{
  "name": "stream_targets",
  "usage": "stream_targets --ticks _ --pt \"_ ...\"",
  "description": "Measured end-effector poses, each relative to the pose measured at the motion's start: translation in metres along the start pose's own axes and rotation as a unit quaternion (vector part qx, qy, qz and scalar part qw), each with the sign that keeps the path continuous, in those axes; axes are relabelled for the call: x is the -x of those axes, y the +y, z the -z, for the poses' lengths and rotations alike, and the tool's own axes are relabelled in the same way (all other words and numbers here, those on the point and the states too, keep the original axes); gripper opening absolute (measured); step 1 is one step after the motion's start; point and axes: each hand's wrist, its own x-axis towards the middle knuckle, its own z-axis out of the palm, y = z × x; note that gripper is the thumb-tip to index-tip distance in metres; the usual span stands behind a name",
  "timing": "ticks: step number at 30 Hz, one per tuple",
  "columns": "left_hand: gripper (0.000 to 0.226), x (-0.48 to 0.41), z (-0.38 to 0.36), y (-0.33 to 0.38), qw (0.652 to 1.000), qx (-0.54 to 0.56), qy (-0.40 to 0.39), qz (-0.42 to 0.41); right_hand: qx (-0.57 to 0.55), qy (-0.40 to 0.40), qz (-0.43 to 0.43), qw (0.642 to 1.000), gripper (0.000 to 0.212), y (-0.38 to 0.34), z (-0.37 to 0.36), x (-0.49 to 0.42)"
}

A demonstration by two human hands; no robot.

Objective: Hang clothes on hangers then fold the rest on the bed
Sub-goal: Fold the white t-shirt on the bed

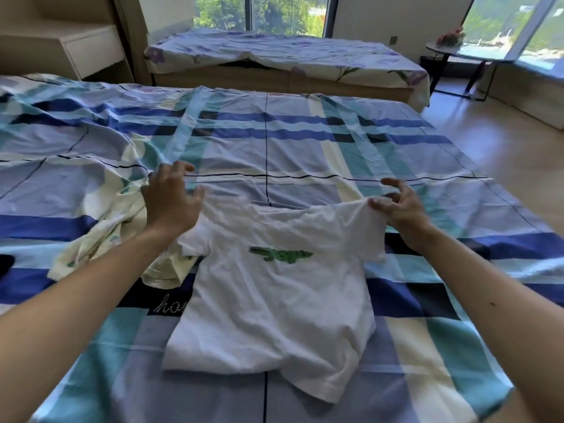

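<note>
Bedding in blue, teal and cream checks covers the wide bed (305,148) that fills most of the frame. A white T-shirt (274,300) of soft cotton with a green crocodile print (282,254) on its chest lies face up in the lower centre of the bed, with its collar toward the top of the frame and its hem toward the bottom.

The right hand (403,209), at centre right, pinches the T-shirt's sleeve between thumb and curled fingers and lifts that corner off the bed. The left hand (171,206), at centre left, is over the garment's other shoulder with its fingers spread wide. It is blurred, and whether it touches the cloth is unclear.

A crumpled cream garment (122,233) with a small print lies just left of the T-shirt, partly under the left forearm, and its edge meets the shirt's sleeve.

At the top of the frame a second bed (274,53) with a pale floral sheet lies under a window (259,10) showing green trees. A small round table (442,50) is at the upper right on a light wooden floor (503,154).
</note>
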Motion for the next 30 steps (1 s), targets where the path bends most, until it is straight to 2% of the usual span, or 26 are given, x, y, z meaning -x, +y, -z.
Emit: stream_targets --ticks 1,2,3,4,5,6,7,8,9,10,12,13,15,18,20,23,25,27,30 --pt "0.027 0.007 0.002 0.011 0.998 -0.004 0.006 -0.054 0.025 -0.012 -0.038 0.999 0.073 0.003 0.000 0.000" --pt "0.019 0.017 0.008 0.024 0.991 0.036 -0.011 -0.126 0.107 -0.011 -0.051 0.993 0.086 0.005 0.000 0.001" --pt "0.008 0.031 0.016 0.038 0.972 0.094 -0.069 -0.203 0.218 0.001 -0.036 0.975 0.092 0.002 0.000 0.005" --pt "0.006 0.047 0.026 0.052 0.942 0.132 -0.158 -0.265 0.300 0.009 0.002 0.954 0.088 -0.008 0.000 0.012" --pt "0.014 0.064 0.036 0.065 0.903 0.138 -0.260 -0.312 0.340 0.002 0.052 0.939 0.074 -0.023 -0.004 0.023" --pt "0.021 0.080 0.046 0.075 0.857 0.118 -0.370 -0.338 0.334 -0.041 0.095 0.937 0.054 -0.043 -0.008 0.039" --pt "0.028 0.096 0.054 0.083 0.810 0.083 -0.467 -0.345 0.321 -0.121 0.123 0.931 0.035 -0.060 -0.014 0.059" --pt "0.036 0.109 0.058 0.086 0.769 0.036 -0.535 -0.348 0.333 -0.217 0.148 0.906 0.027 -0.075 -0.021 0.082" --pt "0.043 0.121 0.059 0.087 0.739 -0.017 -0.573 -0.353 0.364 -0.319 0.156 0.861 0.030 -0.084 -0.029 0.104" --pt "0.048 0.130 0.057 0.087 0.718 -0.065 -0.592 -0.360 0.393 -0.405 0.142 0.813 0.033 -0.089 -0.040 0.129" --pt "0.049 0.142 0.048 0.083 0.710 -0.098 -0.591 -0.370 0.457 -0.515 0.093 0.719 0.035 -0.082 -0.059 0.171" --pt "0.046 0.145 0.044 0.080 0.717 -0.095 -0.583 -0.371 0.497 -0.525 0.085 0.685 0.039 -0.072 -0.068 0.186" --pt "0.034 0.148 0.041 0.074 0.734 -0.081 -0.559 -0.378 0.567 -0.477 0.143 0.656 0.050 -0.054 -0.081 0.202" --pt "0.014 0.146 0.042 0.073 0.758 -0.077 -0.530 -0.371 0.579 -0.400 0.216 0.677 0.042 -0.043 -0.089 0.204" --pt "0.019 0.142 0.043 0.073 0.776 -0.067 -0.525 -0.343 0.577 -0.375 0.229 0.688 0.030 -0.044 -0.090 0.200" --pt "0.022 0.132 0.046 0.064 0.804 0.010 -0.531 -0.267 0.551 -0.382 0.189 0.718 0.021 -0.053 -0.081 0.189" --pt "0.017 0.127 0.046 0.058 0.818 0.052 -0.521 -0.237 0.513 -0.395 0.148 0.748 0.029 -0.062 -0.072 0.182" --pt "0.014 0.128 0.049 0.058 0.826 0.076 -0.511 -0.227 0.496 -0.386 0.133 0.766 0.027 -0.063 -0.066 0.175" --pt "0.040 0.135 0.051 0.058 0.817 0.024 -0.523 -0.241 0.478 -0.385 0.159 0.774 0.022 -0.056 -0.067 0.173"
